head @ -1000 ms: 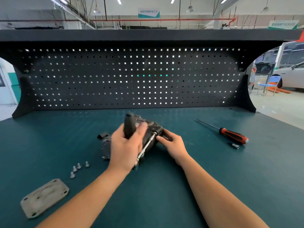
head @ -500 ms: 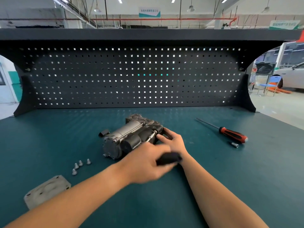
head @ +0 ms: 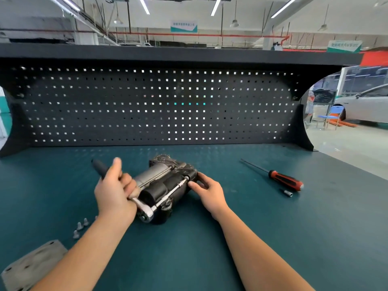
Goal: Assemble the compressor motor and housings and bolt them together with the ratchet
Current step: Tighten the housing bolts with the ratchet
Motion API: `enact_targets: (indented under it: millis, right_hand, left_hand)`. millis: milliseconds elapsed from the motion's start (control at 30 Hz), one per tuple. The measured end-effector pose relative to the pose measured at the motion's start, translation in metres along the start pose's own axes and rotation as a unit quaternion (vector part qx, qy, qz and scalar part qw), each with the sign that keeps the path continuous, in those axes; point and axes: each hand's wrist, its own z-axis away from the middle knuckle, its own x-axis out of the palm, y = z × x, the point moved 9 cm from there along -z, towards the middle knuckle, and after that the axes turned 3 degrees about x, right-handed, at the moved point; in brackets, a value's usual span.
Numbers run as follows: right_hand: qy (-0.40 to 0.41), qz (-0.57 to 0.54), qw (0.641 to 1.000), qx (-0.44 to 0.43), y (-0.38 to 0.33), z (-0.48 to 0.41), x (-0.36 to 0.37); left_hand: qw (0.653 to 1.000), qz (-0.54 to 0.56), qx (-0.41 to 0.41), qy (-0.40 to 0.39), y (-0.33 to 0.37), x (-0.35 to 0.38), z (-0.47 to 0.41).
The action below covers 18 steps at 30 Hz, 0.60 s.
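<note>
The compressor (head: 165, 185), a grey and black motor with its housings, lies on its side on the green bench mat. A ratchet (head: 147, 211) with a long extension bar runs along the compressor's front to its right end. My left hand (head: 113, 192) grips the ratchet's black handle, which points up and to the left. My right hand (head: 207, 192) holds the compressor's right end, with fingertips by the socket tip of the extension bar.
Several loose bolts (head: 80, 226) lie left of my left forearm. A grey cover plate (head: 31, 263) sits at the near left corner. A red-handled screwdriver (head: 279, 178) and a small socket bit (head: 287, 193) lie to the right. A black pegboard (head: 155, 106) closes the back.
My left hand has swung the ratchet handle from the right, near my right wrist, over to the upper left. The right hand has stayed on the compressor's right end.
</note>
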Motion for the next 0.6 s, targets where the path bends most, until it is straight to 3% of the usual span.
enact_targets:
  millis: [100, 133, 167, 233, 267, 300, 333, 367, 433, 467, 533, 600]
  right_hand:
    - [0.0, -0.001, 1.0, 0.001, 0.0, 0.0, 0.001]
    - [0.004, 0.002, 1.0, 0.0, -0.001, 0.0, 0.001]
    - [0.009, 0.007, 1.0, -0.005, -0.002, 0.0, 0.0]
    - [0.015, 0.028, 0.999, -0.017, -0.005, 0.0, 0.001]
    - [0.014, 0.036, 0.999, -0.019, -0.005, 0.0, 0.001]
    - [0.014, 0.04, 0.999, -0.021, -0.005, -0.001, 0.001]
    - [0.016, 0.042, 0.999, -0.023, -0.005, -0.001, 0.0]
    - [0.018, 0.04, 0.999, -0.024, -0.005, -0.001, 0.0]
    - [0.017, 0.021, 0.999, -0.019, -0.004, -0.001, 0.0]
    - [0.014, 0.011, 1.0, -0.013, -0.003, 0.0, 0.0]
    - [0.006, 0.009, 1.0, -0.002, -0.002, 0.003, 0.001]
    - [0.013, 0.027, 1.0, -0.004, -0.005, 0.007, 0.001]
  left_hand:
    - [0.973, -0.124, 0.108, -0.161, 0.014, 0.038, 0.021]
    - [0.928, -0.208, 0.172, -0.255, 0.019, 0.055, 0.038]
    - [0.834, -0.332, 0.247, -0.366, 0.013, 0.074, 0.063]
    - [0.568, -0.529, 0.325, -0.54, -0.031, 0.087, 0.113]
    - [0.483, -0.56, 0.363, -0.567, -0.043, 0.083, 0.126]
    - [0.47, -0.555, 0.388, -0.567, -0.047, 0.081, 0.13]
    - [0.51, -0.534, 0.382, -0.555, -0.043, 0.08, 0.129]
    - [0.592, -0.503, 0.347, -0.525, -0.034, 0.079, 0.12]
    - [0.791, -0.375, 0.271, -0.401, -0.008, 0.069, 0.09]
    - [0.867, -0.3, 0.223, -0.33, 0.0, 0.06, 0.073]
    - [0.954, -0.179, 0.126, -0.205, 0.003, 0.033, 0.042]
    - [0.988, -0.103, 0.061, -0.1, 0.001, 0.007, 0.019]
